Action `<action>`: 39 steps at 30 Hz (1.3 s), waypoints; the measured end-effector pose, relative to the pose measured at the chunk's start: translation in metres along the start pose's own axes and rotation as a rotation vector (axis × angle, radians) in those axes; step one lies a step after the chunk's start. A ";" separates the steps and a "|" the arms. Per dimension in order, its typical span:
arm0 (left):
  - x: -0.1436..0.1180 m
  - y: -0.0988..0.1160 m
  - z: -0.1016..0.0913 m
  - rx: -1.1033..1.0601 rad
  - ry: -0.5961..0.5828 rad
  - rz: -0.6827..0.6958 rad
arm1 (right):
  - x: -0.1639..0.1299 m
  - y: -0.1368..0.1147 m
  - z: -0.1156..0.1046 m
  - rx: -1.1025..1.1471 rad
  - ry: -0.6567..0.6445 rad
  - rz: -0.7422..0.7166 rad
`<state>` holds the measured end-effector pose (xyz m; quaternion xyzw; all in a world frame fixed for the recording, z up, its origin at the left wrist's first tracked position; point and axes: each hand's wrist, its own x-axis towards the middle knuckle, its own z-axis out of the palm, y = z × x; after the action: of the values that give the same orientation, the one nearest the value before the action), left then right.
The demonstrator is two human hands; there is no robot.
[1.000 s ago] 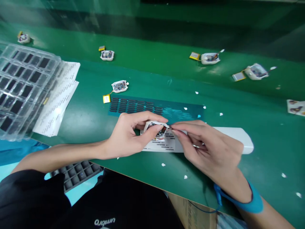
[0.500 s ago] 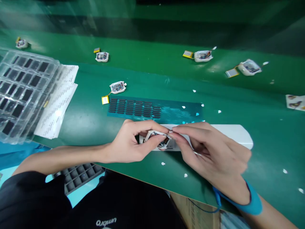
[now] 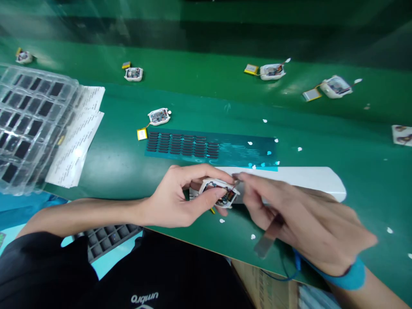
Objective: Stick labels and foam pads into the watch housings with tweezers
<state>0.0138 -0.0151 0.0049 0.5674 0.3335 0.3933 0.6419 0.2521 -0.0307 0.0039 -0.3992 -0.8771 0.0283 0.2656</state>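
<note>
A person's left hand (image 3: 180,199) is closed around a small white casing (image 3: 229,198) with exposed circuitry, held over the near edge of a white board (image 3: 305,180) on a green worktop (image 3: 122,171). The thumb lies across the casing's inner side and fingers brace behind it, seemingly to keep it steady and tilted toward the wearer's eyes. A yellow piece (image 3: 212,210) peeps out below, at about seven o'clock.

At three o'clock from the casing, the right hand (image 3: 299,219) brings its bent forefinger and thumb to the casing's corner. Its lower fingers grip a metal strip (image 3: 269,238), apparently tucked there to leave the fingertips free; motion blurs this hand, so whether the fingertips pinch anything is hard to tell.

Around the casing: at eleven o'clock, black strips (image 3: 183,146) in neat rows on a teal sheet (image 3: 247,150), within easy reach; between ten and eleven, a wired casing (image 3: 159,116) joined to its yellow battery (image 3: 142,134), laid beside it probably because the lead is short; between nine and ten, a clear tray (image 3: 71,88) overlapping printed paper (image 3: 80,141).
</note>
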 end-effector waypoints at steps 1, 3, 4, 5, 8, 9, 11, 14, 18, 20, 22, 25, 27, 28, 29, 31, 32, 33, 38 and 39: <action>0.000 0.000 -0.001 -0.022 0.009 -0.012 | 0.005 0.000 0.002 -0.067 0.072 0.041; 0.001 -0.001 -0.002 -0.043 0.036 -0.050 | 0.013 0.001 0.007 -0.174 0.190 0.111; 0.001 -0.001 -0.002 -0.049 0.046 -0.076 | 0.016 0.001 0.009 -0.199 0.209 0.111; 0.002 -0.002 -0.002 -0.057 0.050 -0.099 | 0.017 0.002 0.011 -0.204 0.208 0.084; 0.002 -0.004 -0.002 -0.079 0.033 -0.130 | 0.015 0.004 0.009 -0.160 0.080 -0.058; 0.002 -0.005 -0.002 -0.080 0.023 -0.134 | 0.014 0.004 0.006 -0.129 0.017 -0.103; 0.002 -0.005 -0.002 -0.068 0.020 -0.142 | 0.010 0.005 0.001 -0.077 -0.079 -0.146; 0.002 -0.005 -0.002 -0.058 0.050 -0.148 | 0.008 0.005 -0.002 -0.059 -0.073 -0.178; 0.003 -0.007 0.001 -0.019 0.119 -0.104 | 0.011 0.000 0.002 -0.046 -0.100 -0.226; 0.002 -0.009 0.004 0.022 0.139 -0.074 | 0.012 -0.004 0.006 -0.069 -0.071 -0.243; 0.001 -0.012 0.006 0.058 0.132 -0.050 | 0.013 -0.007 0.010 -0.105 -0.023 -0.236; -0.002 -0.014 0.009 0.099 0.114 -0.004 | 0.014 -0.012 0.011 -0.167 -0.017 -0.219; -0.003 -0.016 0.009 0.145 0.124 0.028 | 0.015 -0.013 0.010 -0.217 -0.045 -0.227; -0.002 -0.017 0.008 0.178 0.134 0.057 | 0.015 -0.014 0.009 -0.229 -0.059 -0.229; -0.001 -0.018 0.007 0.218 0.141 0.101 | 0.015 -0.013 0.009 -0.223 -0.065 -0.227; 0.002 -0.021 0.004 0.288 0.147 0.208 | 0.016 -0.010 0.009 -0.147 -0.057 -0.204; 0.004 -0.022 0.002 0.309 0.143 0.251 | 0.016 -0.008 0.010 -0.082 -0.047 -0.179; 0.006 -0.023 0.001 0.319 0.136 0.282 | 0.016 -0.007 0.010 -0.004 -0.035 -0.145; 0.009 -0.023 -0.002 0.319 0.114 0.320 | 0.024 -0.007 0.015 0.329 0.036 0.137; 0.008 -0.022 -0.002 0.325 0.108 0.329 | 0.026 -0.009 0.016 0.376 0.036 0.183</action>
<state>0.0188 -0.0082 -0.0173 0.6879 0.3295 0.4636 0.4509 0.2246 -0.0155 0.0035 -0.4211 -0.8114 0.2085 0.3477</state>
